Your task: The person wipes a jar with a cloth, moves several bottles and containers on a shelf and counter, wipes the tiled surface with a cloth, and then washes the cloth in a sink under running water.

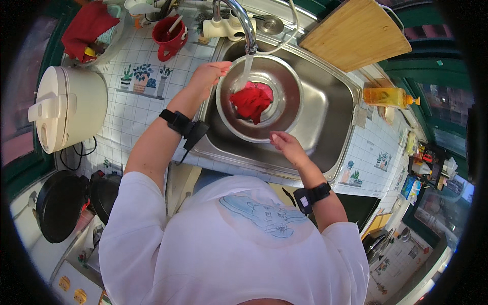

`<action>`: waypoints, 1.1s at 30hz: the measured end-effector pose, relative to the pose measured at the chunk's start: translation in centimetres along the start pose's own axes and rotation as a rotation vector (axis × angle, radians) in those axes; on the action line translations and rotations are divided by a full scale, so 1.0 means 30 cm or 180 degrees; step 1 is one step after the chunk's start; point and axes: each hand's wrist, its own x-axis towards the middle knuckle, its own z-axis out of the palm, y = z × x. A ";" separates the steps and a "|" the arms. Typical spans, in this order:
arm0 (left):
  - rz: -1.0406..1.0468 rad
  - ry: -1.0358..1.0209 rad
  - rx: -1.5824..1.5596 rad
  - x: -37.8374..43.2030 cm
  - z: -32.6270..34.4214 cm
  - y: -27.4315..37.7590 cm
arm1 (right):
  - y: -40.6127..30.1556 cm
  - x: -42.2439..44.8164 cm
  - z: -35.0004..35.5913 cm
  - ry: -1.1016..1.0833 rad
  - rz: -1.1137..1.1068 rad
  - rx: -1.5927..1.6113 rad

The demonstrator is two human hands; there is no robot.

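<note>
A round stainless steel basin [284, 110] sits in the metal sink [331, 114]. Water runs from the chrome faucet [249, 32] into it, onto a crumpled wet red cloth [251, 101]. A pinker patch of fabric shows at the cloth's upper edge. My left hand [213, 76] is at the basin's upper left rim with fingers extended, holding nothing visible. By the basin's lower right rim is my right hand [284, 144], its fingers bent; whether they touch or pinch the rim is unclear.
A red mug [167, 36] and a cream rice cooker [72, 108] stand left of the sink. Behind it leans a wooden cutting board [358, 34]. An orange bottle [387, 98] lies in view at the right. A clear container [114, 49] holding red cloth stands at the upper left.
</note>
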 end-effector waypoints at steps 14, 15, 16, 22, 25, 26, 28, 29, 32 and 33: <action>-0.1084 -0.0057 -0.0321 -0.153 0.144 -0.241 | -0.034 0.400 -0.027 0.0126 -0.0508 -0.1825; -0.1089 -0.0045 -0.0297 -0.170 0.144 -0.244 | -0.005 0.452 -0.014 -0.0132 -0.0393 -0.2287; -0.1275 0.0043 -0.0353 -0.188 0.145 -0.243 | 0.024 0.498 0.001 -0.0380 -0.0275 -0.2745; -0.1647 0.0152 -0.0529 -0.241 0.091 -0.296 | -0.003 0.665 0.060 0.0615 -0.0911 -0.3042; -0.1698 0.0276 -0.0488 -0.263 0.099 -0.299 | 0.021 0.663 0.064 0.0491 -0.0704 -0.3328; -0.1735 0.0280 -0.0472 -0.260 0.100 -0.309 | 0.059 0.681 0.069 0.0442 -0.0717 -0.3585; -0.1673 0.0437 -0.0676 -0.248 0.127 -0.334 | 0.102 0.686 0.050 0.0026 -0.0488 -0.3469; -0.1687 0.0417 -0.0687 -0.242 0.139 -0.345 | 0.127 0.686 0.042 -0.0382 -0.0281 -0.3323; -0.1706 0.0360 -0.0644 -0.213 0.169 -0.404 | 0.150 0.651 -0.022 -0.0278 -0.0536 -0.2356; -0.1385 0.0194 0.0155 -0.188 0.172 -0.457 | 0.124 0.630 -0.044 -0.0286 -0.0485 -0.1638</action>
